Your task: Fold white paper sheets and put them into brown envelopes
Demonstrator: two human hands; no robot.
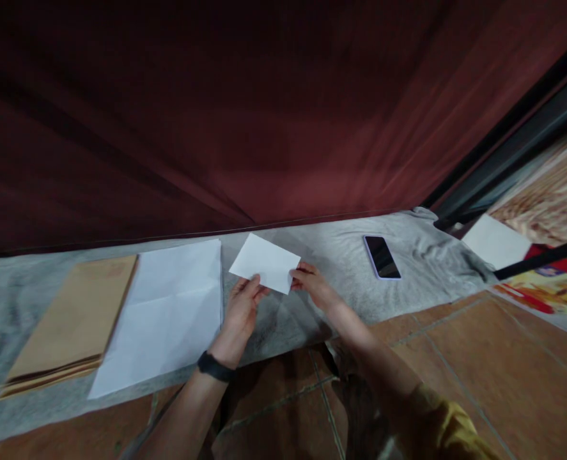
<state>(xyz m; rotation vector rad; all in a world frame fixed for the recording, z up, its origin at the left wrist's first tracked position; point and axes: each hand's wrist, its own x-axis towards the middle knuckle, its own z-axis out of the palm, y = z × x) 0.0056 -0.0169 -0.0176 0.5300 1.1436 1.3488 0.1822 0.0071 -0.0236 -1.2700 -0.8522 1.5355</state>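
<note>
A small white sheet of paper [266, 260], perhaps folded, is held between both hands above the grey cloth [345, 300]. My left hand [245, 305] grips its lower left edge, thumb on top and fingers beneath. At its right corner my right hand [312, 282] pinches it between thumb and fingers. Left of my hands lies a stack of large white paper [168, 313] with crease lines across it. Brown envelopes [72, 319] are piled beside that stack, touching or slightly under its edge; I cannot tell which.
To the right, a phone [383, 257] in a pale case rests on the cloth. A dark red curtain [264, 128] hangs behind. Further right stand a black metal frame [542, 259], a white sheet [497, 243] and a colourful printed sheet [551, 291]. Brown floor tiles [479, 345] lie in front.
</note>
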